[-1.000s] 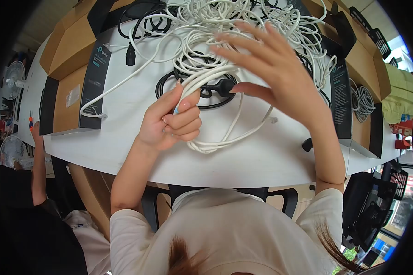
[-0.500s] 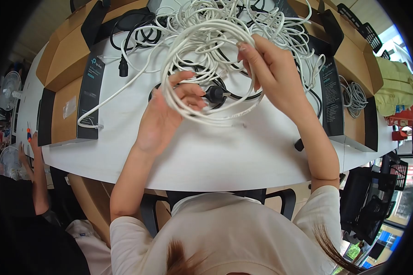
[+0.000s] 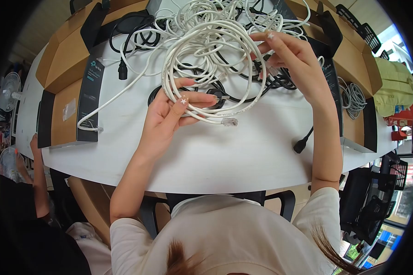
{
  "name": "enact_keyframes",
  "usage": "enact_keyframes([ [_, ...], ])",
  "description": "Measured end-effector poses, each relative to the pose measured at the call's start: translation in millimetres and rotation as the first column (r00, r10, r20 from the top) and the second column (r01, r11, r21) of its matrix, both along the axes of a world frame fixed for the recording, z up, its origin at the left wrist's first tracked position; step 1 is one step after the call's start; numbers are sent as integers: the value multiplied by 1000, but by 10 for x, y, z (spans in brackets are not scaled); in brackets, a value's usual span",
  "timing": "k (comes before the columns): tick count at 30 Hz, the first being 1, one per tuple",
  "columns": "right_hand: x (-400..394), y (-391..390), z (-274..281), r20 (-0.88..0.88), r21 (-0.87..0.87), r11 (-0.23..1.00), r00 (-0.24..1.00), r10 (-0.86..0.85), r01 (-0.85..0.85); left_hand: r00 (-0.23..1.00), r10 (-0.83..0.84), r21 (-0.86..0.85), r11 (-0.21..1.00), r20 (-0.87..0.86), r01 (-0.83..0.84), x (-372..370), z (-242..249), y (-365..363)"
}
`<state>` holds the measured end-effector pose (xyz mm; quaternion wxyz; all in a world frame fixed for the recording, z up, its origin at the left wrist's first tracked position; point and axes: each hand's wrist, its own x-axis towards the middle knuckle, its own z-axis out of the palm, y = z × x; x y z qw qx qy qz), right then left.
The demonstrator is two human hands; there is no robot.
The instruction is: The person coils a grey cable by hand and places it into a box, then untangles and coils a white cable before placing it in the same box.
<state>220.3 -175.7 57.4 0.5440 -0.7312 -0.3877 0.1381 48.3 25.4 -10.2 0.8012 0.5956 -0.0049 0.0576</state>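
A white network cable (image 3: 166,68), wound into a loose round coil, is held up over the table. My left hand (image 3: 167,112) grips its lower left side, thumb in front and fingers through the loop. A clear plug (image 3: 230,122) sticks out at the coil's bottom. At the upper right side, my right hand (image 3: 293,59) has curled fingers on the cable, though the fingertips are partly hidden. Behind the coil lies a big tangle of white cables (image 3: 206,13), and black power cords show through the loop, with a black plug (image 3: 215,98) near my left fingertips.
Open cardboard boxes stand on the left (image 3: 64,105) and right (image 3: 353,82); the right one holds a grey cable coil (image 3: 353,98). A black cord connector (image 3: 300,145) lies on the white table (image 3: 225,165). Another person's arm (image 3: 40,183) is at far left.
My right hand has moved right and slightly up, from the coil's top to its outer side. My left thumb has closed over the coil, and the clear plug at the bottom now shows sharply.
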Motion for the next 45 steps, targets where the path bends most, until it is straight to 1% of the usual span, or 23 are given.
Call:
enact_keyframes([
  [1,9,-17,17,31,-39,999,999,24,-23,1000,6,11,1000,-3,-6,1,-3,-2],
  [4,-15,-25,2,62,-24,1000,998,14,-13,1000,10,-6,1000,-16,-10,6,-8,-6],
  [7,-8,-16,-42,111,-1,999,993,40,-40,1000,23,2,1000,-21,-23,11,-19,-6],
  [10,-64,-26,60,89,-168,986,996,3,12,997,78,36,996,-28,-77,16,23,-26],
  [13,-85,-48,129,63,-199,980,998,26,-13,988,148,114,982,31,-151,21,55,-51],
  [16,-48,-62,93,-21,-160,977,990,140,-141,990,132,113,984,38,-136,36,-10,-6],
  [19,-46,-23,15,-16,-267,944,980,196,-193,986,165,134,978,-21,-160,38,-58,49],
  [20,-61,-2,-14,4,-324,930,983,183,-172,990,142,131,982,-27,-137,36,-62,63],
  [22,-105,52,-65,185,-330,931,957,224,-154,995,94,128,988,-37,-89,28,-63,90],
  [23,-127,85,-95,274,-330,933,931,240,-143,994,105,146,984,-17,-101,22,-70,81],
  [24,-148,133,-144,409,-286,953,886,220,-105,994,113,165,980,2,-112,27,-76,56],
  [26,-264,263,-218,621,-121,992,777,100,-31,991,129,192,972,34,-133,28,-74,18],
  [27,-313,321,-255,708,-31,999,705,26,-5,993,113,174,977,45,-119,25,-82,17],
  [29,-367,387,-313,869,22,998,492,-45,53,994,80,138,986,68,-89,25,-109,17],
  [31,-425,417,-340,961,77,994,259,-95,77,997,62,98,993,48,-66,14,-93,4],
  [32,-424,431,-371,974,91,995,205,-95,28,998,53,77,995,37,-56,7,-85,-3],
  [35,-495,402,-328,991,69,997,109,-74,46,1000,-14,52,999,28,13,5,-79,15],
  [36,-500,403,-335,983,57,998,171,-63,36,1000,-26,12,1000,11,26,-1,-75,8],
  [39,-485,425,-379,969,108,993,219,-118,56,998,-50,-105,993,-42,45,-7,-51,-44],
  [41,-496,425,-414,939,108,990,318,-132,92,995,-48,-177,984,-87,32,-3,-28,-81],
  [42,-501,421,-426,920,106,988,367,-140,110,992,-92,-222,972,-82,71,-1,-36,-78],
  [44,-494,421,-427,903,139,982,390,-179,129,982,-178,-307,940,-66,150,9,-50,-57],
  [45,-486,423,-423,894,155,978,401,-199,139,982,-180,-305,940,-63,153,9,-51,-68],
])
